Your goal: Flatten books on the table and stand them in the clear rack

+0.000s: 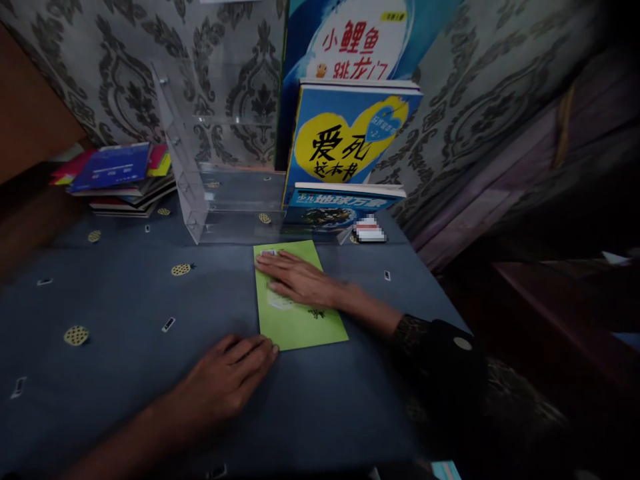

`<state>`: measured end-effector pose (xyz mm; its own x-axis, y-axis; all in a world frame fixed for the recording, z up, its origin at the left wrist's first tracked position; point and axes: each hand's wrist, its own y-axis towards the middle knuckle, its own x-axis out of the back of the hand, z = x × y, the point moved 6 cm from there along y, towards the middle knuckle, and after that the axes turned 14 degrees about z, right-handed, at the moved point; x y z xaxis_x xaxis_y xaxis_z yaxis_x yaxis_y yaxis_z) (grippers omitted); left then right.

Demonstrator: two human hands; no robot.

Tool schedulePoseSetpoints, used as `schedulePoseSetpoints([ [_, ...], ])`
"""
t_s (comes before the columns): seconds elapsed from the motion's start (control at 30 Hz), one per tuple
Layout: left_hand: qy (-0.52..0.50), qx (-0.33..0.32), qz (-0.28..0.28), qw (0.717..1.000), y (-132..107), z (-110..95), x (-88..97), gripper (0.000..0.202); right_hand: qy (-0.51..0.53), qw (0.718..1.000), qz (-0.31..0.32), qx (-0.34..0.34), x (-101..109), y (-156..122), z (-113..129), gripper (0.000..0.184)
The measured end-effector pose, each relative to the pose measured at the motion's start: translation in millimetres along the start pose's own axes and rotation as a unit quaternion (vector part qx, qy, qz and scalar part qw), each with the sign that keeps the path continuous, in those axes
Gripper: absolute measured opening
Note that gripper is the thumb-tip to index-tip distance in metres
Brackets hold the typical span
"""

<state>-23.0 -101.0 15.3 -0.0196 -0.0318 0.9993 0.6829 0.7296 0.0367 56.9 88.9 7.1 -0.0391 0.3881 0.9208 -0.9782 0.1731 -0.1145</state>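
A thin bright green book (303, 331) with small dark print lies flat on the dark blue table, in front of a clear acrylic stand. My right hand (295, 277) rests on its upper part, palm down, with the fingers stretched out to the left. That hand covers part of the cover's print. At the lower left corner of the book, my left hand (230, 373) lies on the table. Its fingers are loosely extended, and the tips touch or nearly touch the book's edge. Neither hand is closed around anything.
The clear stand (193, 193) holds several upright books, among them a blue and yellow book (330, 150). A stack of books (113, 170) lies at the back left. A small blurred white item (370, 230) sits right of the stand. The table's right edge (435, 280) slopes down.
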Motion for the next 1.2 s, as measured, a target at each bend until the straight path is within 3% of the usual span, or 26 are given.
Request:
schedulePoseSetpoints([
  [0.17,-0.010,0.019,-0.004,1.000,-1.8,1.8,-7.0,0.050,-0.031,0.998,-0.029,-0.051,11.0,9.0,-21.6,0.051],
  [0.43,-0.008,-0.014,-0.030,0.999,5.9,1.8,9.4,0.034,-0.068,0.997,-0.031,-0.036,1.4,-1.7,0.6,0.052],
  [0.67,-0.048,-0.055,0.071,0.995,-2.0,-15.8,-11.6,0.097,-0.035,0.999,-0.024,-0.020,-14.0,-39.5,49.4,0.058],
  [0.77,-0.060,-0.083,0.102,0.989,-10.1,-35.9,-24.6,0.108,-0.006,1.000,-0.021,-0.020,-23.1,-56.8,70.8,0.057],
  [0.93,0.001,-0.091,0.080,0.993,-17.3,-64.7,-27.1,0.066,0.049,0.998,-0.029,-0.022,-33.1,-82.4,98.9,0.060],
  [1.07,0.046,-0.131,0.031,0.990,-17.2,-76.5,-5.0,0.050,0.134,0.991,0.011,-0.015,-30.5,-97.1,106.6,0.061],
  [1.2,0.008,-0.124,-0.019,0.992,-14.5,-69.4,18.4,0.043,0.234,0.972,0.004,0.003,-18.1,-112.4,91.8,0.052],
])
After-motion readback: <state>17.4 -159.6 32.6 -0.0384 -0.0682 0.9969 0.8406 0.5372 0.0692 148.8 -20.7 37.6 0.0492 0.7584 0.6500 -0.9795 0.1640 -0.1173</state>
